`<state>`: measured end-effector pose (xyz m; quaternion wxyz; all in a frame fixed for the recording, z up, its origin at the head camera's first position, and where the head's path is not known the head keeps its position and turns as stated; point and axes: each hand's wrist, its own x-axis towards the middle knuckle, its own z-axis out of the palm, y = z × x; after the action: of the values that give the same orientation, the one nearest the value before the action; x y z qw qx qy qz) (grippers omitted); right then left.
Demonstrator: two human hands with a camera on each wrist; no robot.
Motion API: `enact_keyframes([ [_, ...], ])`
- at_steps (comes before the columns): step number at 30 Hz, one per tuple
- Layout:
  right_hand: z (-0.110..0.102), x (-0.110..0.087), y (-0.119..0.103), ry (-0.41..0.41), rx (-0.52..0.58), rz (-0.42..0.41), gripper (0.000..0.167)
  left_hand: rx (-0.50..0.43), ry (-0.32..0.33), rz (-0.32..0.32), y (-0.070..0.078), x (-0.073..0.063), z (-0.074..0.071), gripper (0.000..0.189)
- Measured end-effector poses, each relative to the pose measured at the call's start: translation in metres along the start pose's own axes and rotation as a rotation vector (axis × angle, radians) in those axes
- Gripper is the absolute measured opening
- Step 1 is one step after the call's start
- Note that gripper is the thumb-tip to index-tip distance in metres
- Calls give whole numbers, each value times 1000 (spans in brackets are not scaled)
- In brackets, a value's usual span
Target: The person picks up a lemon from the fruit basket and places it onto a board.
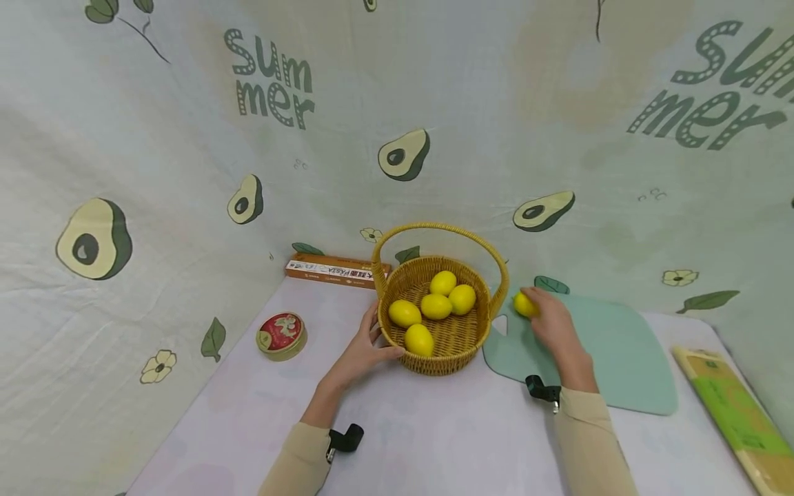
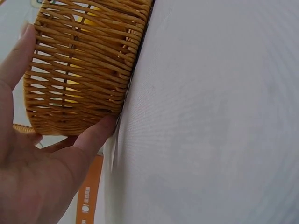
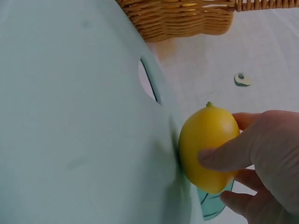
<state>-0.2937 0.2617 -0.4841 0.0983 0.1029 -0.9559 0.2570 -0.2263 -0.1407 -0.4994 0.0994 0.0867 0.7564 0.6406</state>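
Note:
A woven wicker basket (image 1: 437, 364) with a tall handle stands on the table, several yellow lemons (image 1: 436, 306) inside it. My left hand (image 1: 366, 351) holds its left side; in the left wrist view, thumb and fingers spread around the basket's wall (image 2: 79, 70). Off to the right, my right hand (image 1: 554, 324) pinches a single lemon (image 3: 208, 144) between thumb and fingers. That lemon is at the far left corner of a pale green cutting board (image 1: 620, 358), near the board's handle hole; in the right wrist view it appears against the board's surface.
A brown pasta box (image 1: 335, 270) lies behind the basket on the left. Left of the basket sits a round red and gold tin (image 1: 282, 335). A long green and tan package (image 1: 738, 413) lies along the right edge. A printed cloth (image 1: 459, 138) hangs behind the table.

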Motion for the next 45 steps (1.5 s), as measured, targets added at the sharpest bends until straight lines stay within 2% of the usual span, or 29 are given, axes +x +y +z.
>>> enact_keyframes([
  [9,-3,-6,0,5,42,10,62,-6,3,3,0,0,2,107],
  [16,-6,-4,-5,14,21,8,56,15,3,19,-3,2,-1,107],
  [26,-18,-9,-14,41,16,16,55,27,13,9,-2,1,-1,107],
  [33,-31,-15,-30,69,63,14,57,31,10,9,-1,1,-1,108],
  [45,-51,-29,-62,186,132,-50,57,19,6,-7,0,1,-3,111],
])
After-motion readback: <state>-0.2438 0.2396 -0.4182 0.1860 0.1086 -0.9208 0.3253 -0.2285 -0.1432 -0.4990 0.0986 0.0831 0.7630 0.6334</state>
